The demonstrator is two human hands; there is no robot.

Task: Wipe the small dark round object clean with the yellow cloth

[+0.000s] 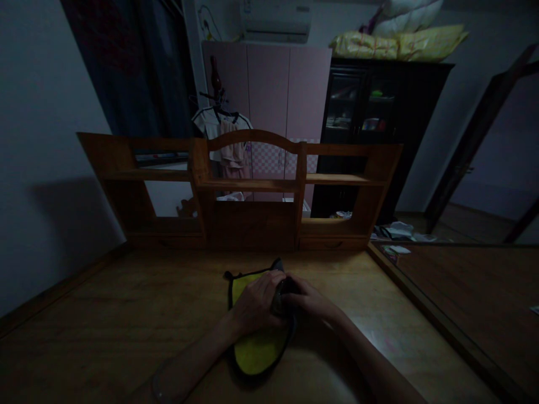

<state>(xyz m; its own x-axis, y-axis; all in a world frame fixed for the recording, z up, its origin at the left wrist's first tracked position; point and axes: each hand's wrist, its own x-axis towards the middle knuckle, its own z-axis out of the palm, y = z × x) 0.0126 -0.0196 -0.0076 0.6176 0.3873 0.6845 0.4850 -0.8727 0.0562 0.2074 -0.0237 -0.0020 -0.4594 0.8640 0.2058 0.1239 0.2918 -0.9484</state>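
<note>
A yellow cloth (259, 354) with a black border lies on the wooden tabletop, its far edge lifted and its grey-looking underside showing near the hands. Over the cloth, my left hand (257, 303) is closed around the side of a small dark, shiny object (278, 302). From the other side, my right hand (310, 298) has its fingers bent against the same object and the cloth's edge. Dim light and the fingers hide most of the object, so its kind cannot be made out.
A wooden shelf unit (248, 184) stands along the back of the tabletop (126, 325). A raised wooden edge (421, 314) runs down the right side, and a white wall (50, 196) bounds the left. Farther back are a pink wardrobe (269, 90) and a dark cabinet (416, 106).
</note>
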